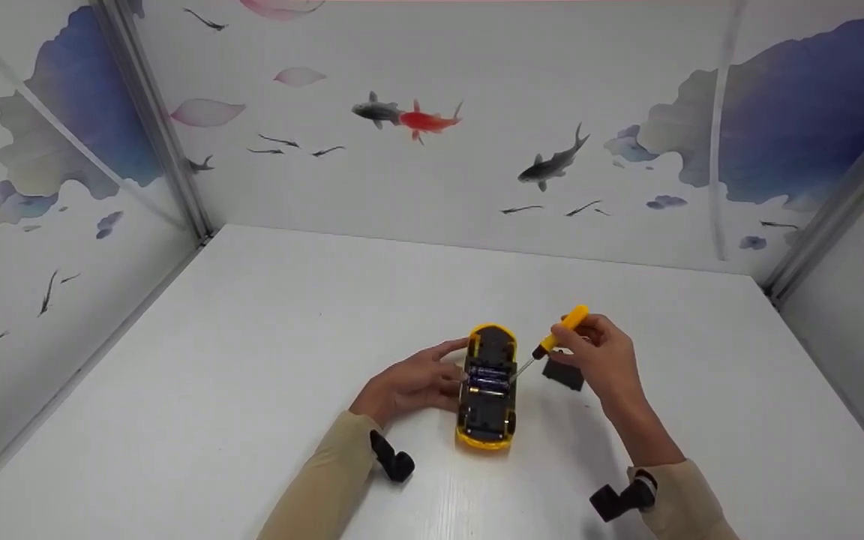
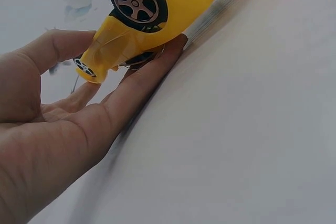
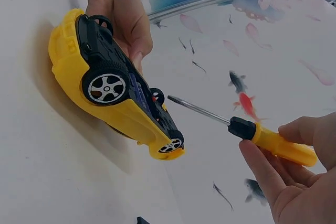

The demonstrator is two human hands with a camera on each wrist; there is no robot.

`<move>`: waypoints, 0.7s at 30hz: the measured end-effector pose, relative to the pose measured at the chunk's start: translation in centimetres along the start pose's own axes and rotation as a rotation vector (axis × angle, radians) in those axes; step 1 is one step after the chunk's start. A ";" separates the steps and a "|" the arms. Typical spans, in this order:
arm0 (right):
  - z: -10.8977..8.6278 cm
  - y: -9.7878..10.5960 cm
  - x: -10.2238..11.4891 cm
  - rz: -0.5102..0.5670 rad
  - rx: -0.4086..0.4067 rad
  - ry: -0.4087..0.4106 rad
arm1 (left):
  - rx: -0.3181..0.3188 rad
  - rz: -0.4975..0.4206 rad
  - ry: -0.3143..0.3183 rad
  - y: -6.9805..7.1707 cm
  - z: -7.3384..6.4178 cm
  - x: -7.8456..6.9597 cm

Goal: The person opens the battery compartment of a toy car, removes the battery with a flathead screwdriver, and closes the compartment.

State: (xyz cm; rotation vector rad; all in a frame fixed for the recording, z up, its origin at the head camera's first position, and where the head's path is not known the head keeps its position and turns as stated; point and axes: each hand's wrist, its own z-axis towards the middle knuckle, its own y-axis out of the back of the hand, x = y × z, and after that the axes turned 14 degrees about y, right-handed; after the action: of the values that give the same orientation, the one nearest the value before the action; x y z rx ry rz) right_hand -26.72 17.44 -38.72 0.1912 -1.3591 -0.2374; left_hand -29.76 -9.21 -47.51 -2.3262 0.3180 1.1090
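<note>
A yellow toy car (image 1: 489, 424) lies wheels up, its black underside facing the head camera. Batteries in dark blue wrapping (image 1: 489, 379) sit side by side in the open compartment midway along it. My left hand (image 1: 411, 382) grips the car from the left side, and the left wrist view shows the thumb and fingers on its yellow body (image 2: 181, 3). Between the thumb and fingers of my right hand (image 1: 606, 356) is a yellow-handled screwdriver (image 3: 283, 148). Its metal shaft points toward the car; in the right wrist view the tip appears apart from the underside.
A small black flat piece (image 1: 564, 373) lies on the white table (image 1: 312, 322), right of the car and below my right hand. White panels (image 1: 477, 180) printed with fish and petals stand at the back and both sides. Each wrist carries a black camera mount (image 1: 394, 459).
</note>
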 end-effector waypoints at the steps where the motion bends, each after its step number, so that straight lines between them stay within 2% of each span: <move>1: -0.1 0.0 -0.1 -0.004 -0.010 0.001 | 0.000 0.001 0.001 0.0 0.1 0.0; 15: -0.3 0.1 -0.7 0.064 -0.097 0.053 | 0.004 0.013 -0.003 0.0 0.1 0.0; 21: -0.4 -0.1 -1.1 -0.006 -0.114 0.047 | -0.005 0.009 -0.001 0.0 0.2 0.1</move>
State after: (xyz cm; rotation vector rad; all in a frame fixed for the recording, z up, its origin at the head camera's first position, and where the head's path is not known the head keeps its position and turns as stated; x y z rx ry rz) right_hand -26.58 17.65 -39.90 0.1054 -1.2945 -0.3128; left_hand -29.85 -9.06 -47.67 -2.3304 0.3263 1.1171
